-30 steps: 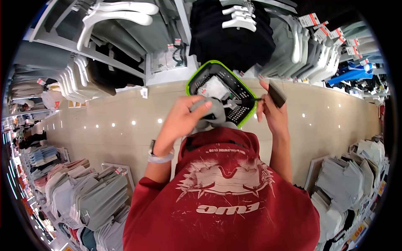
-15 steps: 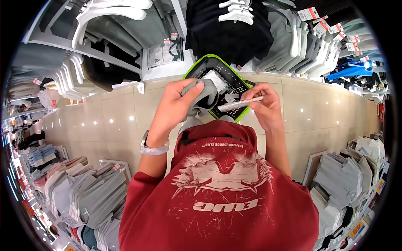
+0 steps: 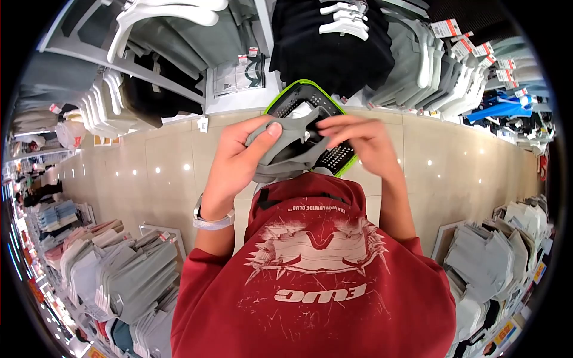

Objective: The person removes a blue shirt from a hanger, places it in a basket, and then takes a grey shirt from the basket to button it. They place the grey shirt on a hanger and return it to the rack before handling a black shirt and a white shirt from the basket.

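Note:
A grey garment [image 3: 292,154] with a dark opening hangs bunched in my left hand [image 3: 237,156], the thumb pressing on its upper edge. My right hand [image 3: 365,142] is at the garment's right edge, its fingers reaching over the dark opening and smeared by motion. Whether those fingers grip the cloth, I cannot make out. Below both hands stands a black shopping basket [image 3: 339,157] with a green rim, partly hidden by the garment. Something white [image 3: 302,111] lies in the basket.
Black shirts [image 3: 331,56] on white hangers hang ahead, with grey clothes [image 3: 412,65] to their right. Packaged clothing [image 3: 239,76] lies on a white shelf at the left. More garment racks [image 3: 128,268] stand on both sides behind. The floor [image 3: 161,167] is glossy tile.
The pale flat tag my right hand held is no longer visible. That hand has moved left to the garment, which is now spread wider. My left hand has shifted slightly left and down.

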`<state>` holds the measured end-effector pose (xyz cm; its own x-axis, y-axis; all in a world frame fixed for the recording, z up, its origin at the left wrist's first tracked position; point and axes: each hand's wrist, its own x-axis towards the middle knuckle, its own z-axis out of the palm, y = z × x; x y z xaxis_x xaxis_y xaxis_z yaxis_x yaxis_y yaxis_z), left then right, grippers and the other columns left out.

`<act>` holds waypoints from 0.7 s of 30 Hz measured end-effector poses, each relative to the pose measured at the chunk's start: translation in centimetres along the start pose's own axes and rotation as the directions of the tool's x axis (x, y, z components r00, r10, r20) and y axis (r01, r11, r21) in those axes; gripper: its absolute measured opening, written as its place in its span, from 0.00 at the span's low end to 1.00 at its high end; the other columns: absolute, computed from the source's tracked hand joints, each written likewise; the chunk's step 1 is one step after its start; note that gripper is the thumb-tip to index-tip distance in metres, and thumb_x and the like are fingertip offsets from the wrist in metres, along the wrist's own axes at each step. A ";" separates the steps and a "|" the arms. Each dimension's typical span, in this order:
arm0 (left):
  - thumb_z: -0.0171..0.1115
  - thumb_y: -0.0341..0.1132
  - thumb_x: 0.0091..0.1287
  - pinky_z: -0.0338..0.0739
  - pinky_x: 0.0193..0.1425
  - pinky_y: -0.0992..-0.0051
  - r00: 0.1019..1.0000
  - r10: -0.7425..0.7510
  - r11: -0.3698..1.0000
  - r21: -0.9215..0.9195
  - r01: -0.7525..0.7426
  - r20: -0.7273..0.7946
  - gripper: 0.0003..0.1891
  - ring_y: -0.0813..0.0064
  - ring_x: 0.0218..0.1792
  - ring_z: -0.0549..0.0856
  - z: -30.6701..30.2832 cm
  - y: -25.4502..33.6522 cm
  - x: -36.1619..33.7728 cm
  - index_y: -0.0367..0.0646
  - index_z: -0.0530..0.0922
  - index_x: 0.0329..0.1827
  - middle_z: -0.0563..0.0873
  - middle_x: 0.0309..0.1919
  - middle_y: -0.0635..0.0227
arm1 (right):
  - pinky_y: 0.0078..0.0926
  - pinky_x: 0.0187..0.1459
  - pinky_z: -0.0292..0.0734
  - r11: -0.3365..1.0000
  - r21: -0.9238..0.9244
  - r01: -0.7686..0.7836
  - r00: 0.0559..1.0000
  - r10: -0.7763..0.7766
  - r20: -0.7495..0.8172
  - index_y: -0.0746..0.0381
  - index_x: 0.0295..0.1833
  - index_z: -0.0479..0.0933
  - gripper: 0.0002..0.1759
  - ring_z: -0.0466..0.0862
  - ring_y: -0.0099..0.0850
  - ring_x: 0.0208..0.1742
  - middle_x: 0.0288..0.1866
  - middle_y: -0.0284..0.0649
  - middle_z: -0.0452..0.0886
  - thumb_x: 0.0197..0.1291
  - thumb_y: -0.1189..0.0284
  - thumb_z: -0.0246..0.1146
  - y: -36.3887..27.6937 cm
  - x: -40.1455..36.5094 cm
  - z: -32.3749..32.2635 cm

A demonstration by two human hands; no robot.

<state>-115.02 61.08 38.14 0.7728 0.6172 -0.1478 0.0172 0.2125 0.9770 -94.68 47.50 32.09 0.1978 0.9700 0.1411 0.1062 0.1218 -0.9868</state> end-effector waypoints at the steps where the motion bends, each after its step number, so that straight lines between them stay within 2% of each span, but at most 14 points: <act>1: 0.55 0.35 0.72 0.68 0.35 0.85 0.998 0.016 0.998 0.056 -0.019 0.054 0.11 0.89 0.31 0.72 -0.4 0.1 -0.1 0.33 0.79 0.39 0.79 0.29 0.77 | 0.26 0.48 0.75 0.992 0.126 -0.021 0.996 0.032 -0.084 0.65 0.36 0.83 0.17 0.82 0.39 0.48 0.48 0.47 0.82 0.46 0.89 0.51 -0.6 0.3 -0.3; 2: 0.55 0.35 0.72 0.67 0.35 0.85 0.993 0.029 0.993 0.110 -0.041 0.111 0.12 0.89 0.31 0.71 -0.8 0.2 -0.2 0.33 0.79 0.39 0.78 0.29 0.78 | 0.26 0.48 0.75 0.992 0.124 -0.023 0.997 0.032 -0.071 0.65 0.36 0.83 0.17 0.82 0.39 0.48 0.48 0.47 0.82 0.46 0.89 0.51 -1.0 0.9 0.3; 4: 0.55 0.35 0.72 0.66 0.35 0.84 0.991 0.039 0.990 0.133 -0.056 0.129 0.12 0.88 0.30 0.70 -1.2 0.4 -0.3 0.33 0.78 0.38 0.77 0.28 0.77 | 0.26 0.41 0.75 0.935 -0.346 -0.076 0.935 -0.053 -0.349 0.63 0.36 0.82 0.12 0.82 0.35 0.38 0.46 0.44 0.82 0.48 0.84 0.57 -2.7 2.8 2.8; 5: 0.55 0.35 0.72 0.65 0.34 0.84 0.986 0.043 0.984 0.162 -0.069 0.161 0.12 0.87 0.30 0.69 -1.4 0.4 -0.4 0.33 0.78 0.37 0.76 0.27 0.77 | 0.26 0.41 0.75 0.935 -0.348 -0.074 0.939 -0.053 -0.341 0.63 0.36 0.82 0.12 0.82 0.35 0.38 0.46 0.44 0.82 0.48 0.84 0.57 -2.0 3.3 3.2; 6: 0.55 0.35 0.72 0.65 0.34 0.84 0.987 0.046 0.985 0.159 -0.071 0.155 0.12 0.87 0.30 0.69 -1.9 0.6 -0.4 0.33 0.78 0.37 0.76 0.27 0.77 | 0.26 0.37 0.75 0.925 -0.379 -0.037 0.992 -0.011 -0.124 0.63 0.38 0.82 0.12 0.81 0.34 0.33 0.43 0.44 0.82 0.47 0.83 0.59 -0.2 4.2 3.3; 7: 0.55 0.35 0.72 0.65 0.34 0.83 0.983 0.048 0.976 0.199 -0.084 0.180 0.11 0.87 0.30 0.68 -2.7 0.7 -0.4 0.33 0.77 0.38 0.75 0.26 0.77 | 0.27 0.34 0.74 0.916 -0.400 0.008 0.995 0.034 0.098 0.63 0.39 0.82 0.13 0.80 0.32 0.29 0.41 0.44 0.82 0.45 0.82 0.61 1.8 5.3 3.4; 8: 0.56 0.35 0.71 0.65 0.33 0.82 0.978 0.050 0.966 0.240 -0.099 0.202 0.11 0.87 0.30 0.67 -3.7 0.9 -0.3 0.33 0.77 0.38 0.73 0.24 0.78 | 0.23 0.37 0.73 0.874 -0.467 -0.132 0.968 0.216 0.130 0.65 0.40 0.81 0.16 0.79 0.27 0.31 0.39 0.41 0.82 0.40 0.84 0.61 4.0 6.3 3.0; 9: 0.56 0.35 0.71 0.65 0.33 0.82 0.980 0.056 0.965 0.240 -0.102 0.192 0.11 0.87 0.30 0.67 -4.8 0.9 -0.2 0.33 0.77 0.38 0.73 0.24 0.78 | 0.24 0.33 0.75 0.882 -0.469 -0.048 0.994 0.090 0.068 0.66 0.40 0.81 0.17 0.81 0.27 0.30 0.34 0.41 0.83 0.39 0.86 0.58 4.9 7.0 2.9; 11: 0.57 0.34 0.70 0.63 0.30 0.80 0.978 0.189 0.873 0.441 -0.209 0.088 0.10 0.84 0.27 0.63 -7.7 0.6 0.2 0.34 0.75 0.36 0.70 0.21 0.73 | 0.24 0.25 0.74 0.884 -0.415 -0.215 0.976 0.200 -0.080 0.66 0.39 0.82 0.18 0.82 0.26 0.24 0.27 0.41 0.82 0.39 0.87 0.56 3.5 8.7 2.0; 12: 0.57 0.34 0.70 0.63 0.30 0.80 0.978 0.192 0.873 0.443 -0.206 0.077 0.10 0.84 0.27 0.63 -9.2 0.4 0.5 0.34 0.75 0.36 0.70 0.21 0.73 | 0.25 0.26 0.76 0.851 -0.459 -0.255 0.966 0.239 -0.093 0.67 0.38 0.82 0.18 0.83 0.28 0.22 0.25 0.42 0.82 0.39 0.87 0.54 2.1 9.5 1.5; 14: 0.58 0.33 0.68 0.61 0.27 0.79 0.963 0.247 0.754 0.604 -0.258 0.104 0.10 0.80 0.25 0.60 -12.2 0.0 1.4 0.34 0.73 0.35 0.66 0.20 0.68 | 0.28 0.27 0.78 0.734 -0.597 -0.323 0.941 0.315 -0.121 0.67 0.36 0.83 0.18 0.83 0.32 0.19 0.21 0.46 0.81 0.41 0.85 0.51 -0.8 11.2 1.0; 18: 0.60 0.34 0.66 0.61 0.24 0.74 0.976 0.202 0.682 0.704 -0.199 0.080 0.13 0.74 0.22 0.60 -16.1 -0.5 3.1 0.33 0.70 0.31 0.64 0.19 0.64 | 0.30 0.28 0.78 0.655 -0.718 -0.236 0.961 0.267 -0.071 0.68 0.33 0.82 0.15 0.82 0.37 0.20 0.19 0.48 0.79 0.39 0.82 0.53 -3.1 13.6 2.0; 20: 0.60 0.34 0.66 0.61 0.24 0.74 0.965 0.252 0.672 0.705 -0.225 0.068 0.13 0.75 0.22 0.60 -17.5 -0.4 3.3 0.33 0.70 0.31 0.64 0.18 0.63 | 0.28 0.26 0.75 0.502 -0.861 -0.085 0.989 0.148 -0.012 0.72 0.29 0.79 0.10 0.81 0.30 0.19 0.16 0.44 0.75 0.43 0.82 0.52 -3.1 14.8 2.8; 21: 0.60 0.34 0.66 0.61 0.24 0.74 0.953 0.299 0.660 0.709 -0.247 0.054 0.13 0.75 0.22 0.60 -18.2 -0.3 3.5 0.33 0.71 0.30 0.64 0.18 0.63 | 0.28 0.26 0.75 0.499 -0.862 -0.086 0.989 0.149 -0.013 0.72 0.29 0.79 0.10 0.81 0.30 0.19 0.16 0.44 0.75 0.43 0.82 0.52 -3.3 15.6 3.1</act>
<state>-123.88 77.02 34.52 0.7760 0.6103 0.1592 0.2700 -0.5495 0.7906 -95.02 62.85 37.26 0.2237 0.9746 -0.0065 0.8762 -0.2040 -0.4366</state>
